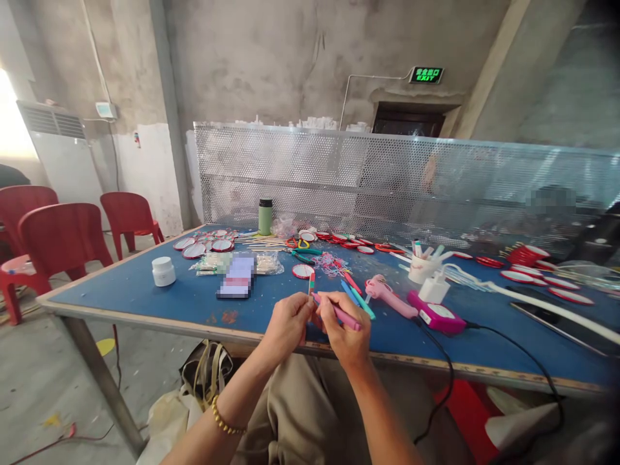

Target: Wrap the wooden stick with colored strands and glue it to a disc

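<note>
I see a rough grey wall (pixel 252 64) with a green exit sign (pixel 427 75), red chairs (pixel 65 236) on the floor (pixel 43 381), and at left a brightness (pixel 12 123), perhaps a window.

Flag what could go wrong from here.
The pink pen in the right-hand grip meets the striped stick close to the left-hand grip; a slip could catch those fingers.

A black cord hangs over the table edge near the right forearm; it might snag.

A pink pen (pixel 349 319) slants beside a strip (pixel 312 282) — upright, colour-banded.
</note>
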Demonstrator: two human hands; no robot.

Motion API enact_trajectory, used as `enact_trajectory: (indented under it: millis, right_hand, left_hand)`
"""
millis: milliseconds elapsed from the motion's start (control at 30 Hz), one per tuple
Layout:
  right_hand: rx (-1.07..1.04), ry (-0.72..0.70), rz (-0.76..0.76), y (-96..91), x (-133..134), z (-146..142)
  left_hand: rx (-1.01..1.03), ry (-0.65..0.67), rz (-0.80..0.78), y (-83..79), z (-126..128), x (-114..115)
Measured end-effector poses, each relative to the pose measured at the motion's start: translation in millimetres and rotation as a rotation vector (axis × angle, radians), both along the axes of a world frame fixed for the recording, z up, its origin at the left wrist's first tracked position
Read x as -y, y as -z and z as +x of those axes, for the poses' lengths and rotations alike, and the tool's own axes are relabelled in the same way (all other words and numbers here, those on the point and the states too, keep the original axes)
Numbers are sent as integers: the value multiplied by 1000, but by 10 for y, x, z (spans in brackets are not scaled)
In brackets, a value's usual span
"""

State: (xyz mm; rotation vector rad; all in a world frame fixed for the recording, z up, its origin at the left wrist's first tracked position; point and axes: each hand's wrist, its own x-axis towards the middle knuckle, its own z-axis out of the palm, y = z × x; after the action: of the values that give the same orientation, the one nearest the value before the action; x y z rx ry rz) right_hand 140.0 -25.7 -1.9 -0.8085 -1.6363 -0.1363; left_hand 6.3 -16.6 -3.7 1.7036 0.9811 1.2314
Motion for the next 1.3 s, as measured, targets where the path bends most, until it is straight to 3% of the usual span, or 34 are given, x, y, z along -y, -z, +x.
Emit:
enact_trajectory:
  millis: [333, 833, 1300]
  right_hand:
    - [16, -7, 41, -3, -5, -5]
    - [9, 11, 34, 15, -27, 3]
    - [-30, 12, 1, 8, -18, 0]
  left_hand:
    - [-11, -15, 32, 62, 7, -39]
    - [-75, -40, 57, 34, 0, -28]
    - [-7, -3, 24, 29, 4, -16]
